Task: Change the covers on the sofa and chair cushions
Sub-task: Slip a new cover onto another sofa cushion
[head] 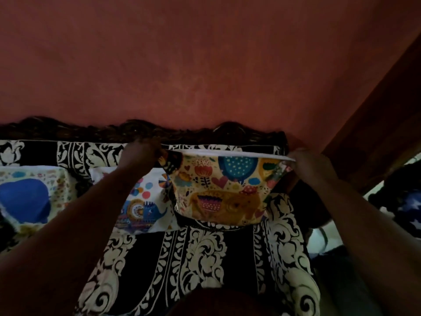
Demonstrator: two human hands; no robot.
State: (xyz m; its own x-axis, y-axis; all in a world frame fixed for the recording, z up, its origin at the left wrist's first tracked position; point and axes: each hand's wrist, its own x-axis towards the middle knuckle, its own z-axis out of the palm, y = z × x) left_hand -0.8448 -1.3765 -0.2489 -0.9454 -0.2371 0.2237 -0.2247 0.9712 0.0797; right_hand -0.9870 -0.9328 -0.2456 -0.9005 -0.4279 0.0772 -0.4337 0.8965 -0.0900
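While both arms reach far, left hand (pixel 142 153) and right hand (pixel 305 161) each pinching a top corner of the elephant-print cushion cover (pixel 218 190), held above the black-and-white sofa (pixel 205 258).

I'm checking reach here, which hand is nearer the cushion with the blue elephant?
Left. The left hand grips the yellow cushion cover just above the blue elephant cushion; the right hand holds the cover's far corner, away from it.

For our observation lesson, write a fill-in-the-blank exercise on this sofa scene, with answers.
1. The yellow cover is held by ___ hands.
2. The left hand grips the cover's upper ___ corner.
3. The wall behind the sofa is ___.
4. The cushion at far left shows a ___ shape.

Answers: two; left; red; blue
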